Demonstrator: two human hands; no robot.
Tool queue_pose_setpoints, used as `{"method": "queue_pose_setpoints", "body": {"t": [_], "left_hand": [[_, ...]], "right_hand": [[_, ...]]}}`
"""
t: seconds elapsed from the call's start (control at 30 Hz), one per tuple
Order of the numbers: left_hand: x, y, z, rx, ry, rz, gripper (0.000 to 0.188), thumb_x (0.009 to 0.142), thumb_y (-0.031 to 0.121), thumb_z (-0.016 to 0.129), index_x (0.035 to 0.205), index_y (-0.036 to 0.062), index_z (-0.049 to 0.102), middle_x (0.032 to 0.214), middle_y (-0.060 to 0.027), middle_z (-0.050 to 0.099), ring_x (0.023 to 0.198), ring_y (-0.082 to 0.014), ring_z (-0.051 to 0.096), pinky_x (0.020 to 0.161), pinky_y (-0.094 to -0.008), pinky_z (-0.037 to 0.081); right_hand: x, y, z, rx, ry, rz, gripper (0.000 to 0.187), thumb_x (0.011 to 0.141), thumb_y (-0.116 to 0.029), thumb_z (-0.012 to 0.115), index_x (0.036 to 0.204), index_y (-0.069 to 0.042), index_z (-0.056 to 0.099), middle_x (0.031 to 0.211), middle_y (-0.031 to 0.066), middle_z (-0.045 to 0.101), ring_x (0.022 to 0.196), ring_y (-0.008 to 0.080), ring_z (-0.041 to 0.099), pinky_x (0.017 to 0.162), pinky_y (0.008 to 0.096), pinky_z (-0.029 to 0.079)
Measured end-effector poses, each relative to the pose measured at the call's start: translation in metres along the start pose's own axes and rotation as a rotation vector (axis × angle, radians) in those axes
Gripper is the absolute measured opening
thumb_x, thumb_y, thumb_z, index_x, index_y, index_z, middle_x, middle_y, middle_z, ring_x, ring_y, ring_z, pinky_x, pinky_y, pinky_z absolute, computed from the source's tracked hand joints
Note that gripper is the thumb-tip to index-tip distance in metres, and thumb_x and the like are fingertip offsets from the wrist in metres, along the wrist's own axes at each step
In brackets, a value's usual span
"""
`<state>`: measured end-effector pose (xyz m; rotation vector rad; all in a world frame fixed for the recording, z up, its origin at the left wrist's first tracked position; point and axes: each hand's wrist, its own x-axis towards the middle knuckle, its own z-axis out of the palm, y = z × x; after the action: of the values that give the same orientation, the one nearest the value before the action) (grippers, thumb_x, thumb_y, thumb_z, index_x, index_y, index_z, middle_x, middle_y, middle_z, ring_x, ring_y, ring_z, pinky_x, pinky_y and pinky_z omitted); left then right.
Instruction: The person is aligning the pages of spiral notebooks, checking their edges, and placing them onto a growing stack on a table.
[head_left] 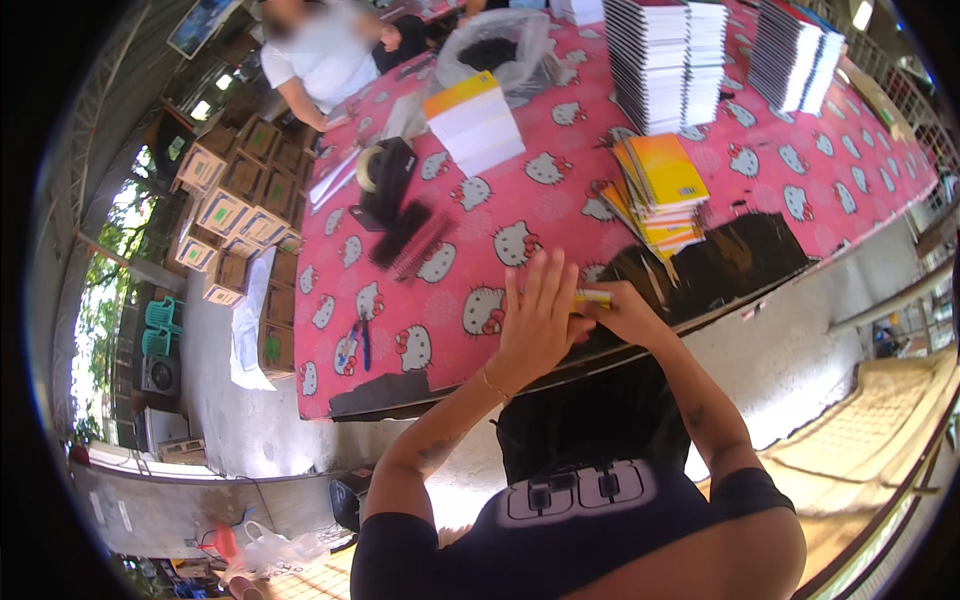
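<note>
At the table's near edge, my right hand [625, 314] is closed on a thin yellow-edged piece [594, 298]. It looks like a notebook seen edge-on, mostly hidden by my hands. My left hand [541, 312] lies beside it with fingers stretched out, its thumb side close to the yellow piece; whether it presses on it I cannot tell. Just beyond my right hand is a small uneven pile of yellow spiral notebooks [668, 180]. Farther to the left, a stack of white pages with a yellow top [478, 130] stands on the pink patterned tablecloth [560, 215].
A black tape dispenser [385, 185] and a dark bristly bundle [412, 240] lie left. Nearer is a blue-handled tool [366, 343]. Tall notebook stacks [650, 70] and a plastic bag [540, 45] stand at the back. Cartons [235, 205] are piled left; a person [318, 65] is across.
</note>
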<state>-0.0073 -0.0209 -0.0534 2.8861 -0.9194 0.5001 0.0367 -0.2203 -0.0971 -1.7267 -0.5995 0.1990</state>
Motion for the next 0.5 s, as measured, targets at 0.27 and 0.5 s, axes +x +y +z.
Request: {"method": "queue_pose_setpoints", "body": {"t": [0.27,0.5], "left_hand": [[0.013,0.003,0.006,0.085,0.052,-0.017,0.085,0.097,0.058,0.048,0.149,-0.0075,0.036,0.157,-0.0297,0.033,0.15,-0.0433,0.027,0.117,-0.0662,0.015],[0.009,0.014,0.003,0.008,0.028,-0.037,0.084,0.096,0.057,0.051,0.15,-0.0055,0.037,0.16,-0.0244,0.032,0.151,-0.0378,0.027,0.118,-0.0655,0.014]], "right_hand": [[0.012,-0.004,0.0,0.039,0.013,0.098,0.03,0.092,-0.007,0.066,0.121,0.001,0.067,0.095,0.0179,0.074,0.087,0.0158,0.07,0.08,0.0351,0.054],[0.005,0.003,0.006,0.044,0.05,-0.035,0.028,0.09,-0.007,0.066,0.116,0.001,0.067,0.087,0.0201,0.071,0.079,0.0178,0.069,0.074,0.0359,0.053]]}}
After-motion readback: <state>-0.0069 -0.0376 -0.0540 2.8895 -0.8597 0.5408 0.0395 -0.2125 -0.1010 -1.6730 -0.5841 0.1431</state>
